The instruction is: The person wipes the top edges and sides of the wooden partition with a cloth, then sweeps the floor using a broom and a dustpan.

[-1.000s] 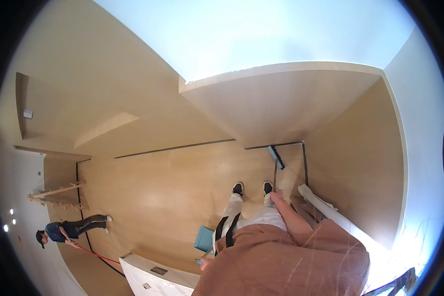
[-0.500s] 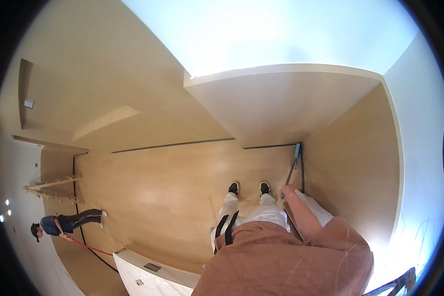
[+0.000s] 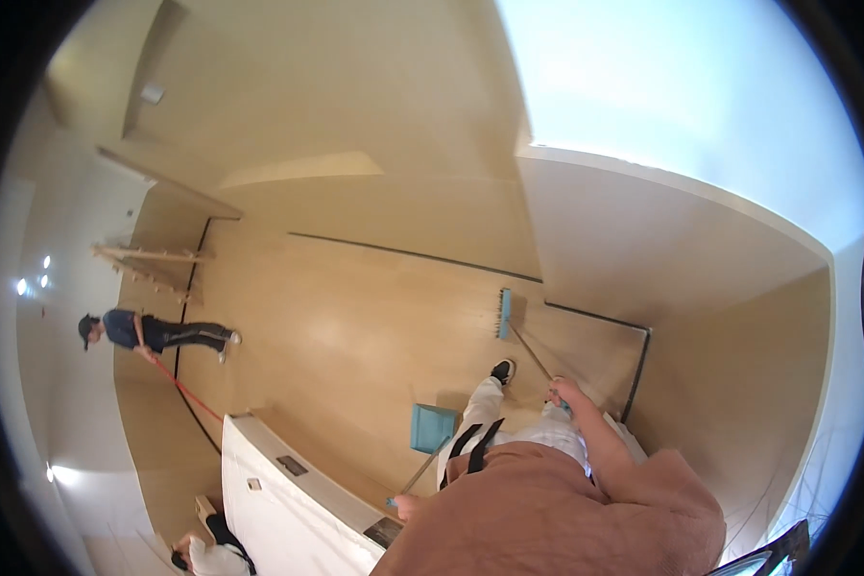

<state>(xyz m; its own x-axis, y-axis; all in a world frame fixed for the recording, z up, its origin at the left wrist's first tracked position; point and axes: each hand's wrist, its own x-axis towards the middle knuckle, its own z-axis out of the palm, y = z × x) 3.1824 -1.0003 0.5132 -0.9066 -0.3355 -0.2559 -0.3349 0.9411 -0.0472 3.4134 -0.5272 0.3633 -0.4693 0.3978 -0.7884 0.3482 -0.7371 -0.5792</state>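
My right hand (image 3: 564, 391) is closed round the long handle of a broom (image 3: 504, 314), whose light blue head with dark bristles is at the floor ahead of my foot. Low on my left side, my left hand (image 3: 410, 506) grips the handle of a long-handled dustpan (image 3: 433, 428). The blue-green pan hangs or rests by my left leg; whether it touches the floor I cannot tell. Part of its handle is hidden by my leg.
Wooden panel walls with dark skirting (image 3: 597, 312) border the wood floor (image 3: 355, 326). A long white counter (image 3: 288, 499) stands at the near left. Beyond it, one person (image 3: 168, 333) holds a red pole by a wooden rack (image 3: 149, 257); another person (image 3: 219, 555) is behind the counter.
The broom head has moved left, out of the corner onto open floor. My view has turned, and the dustpan with my left hand now shows. A second person has come into view.
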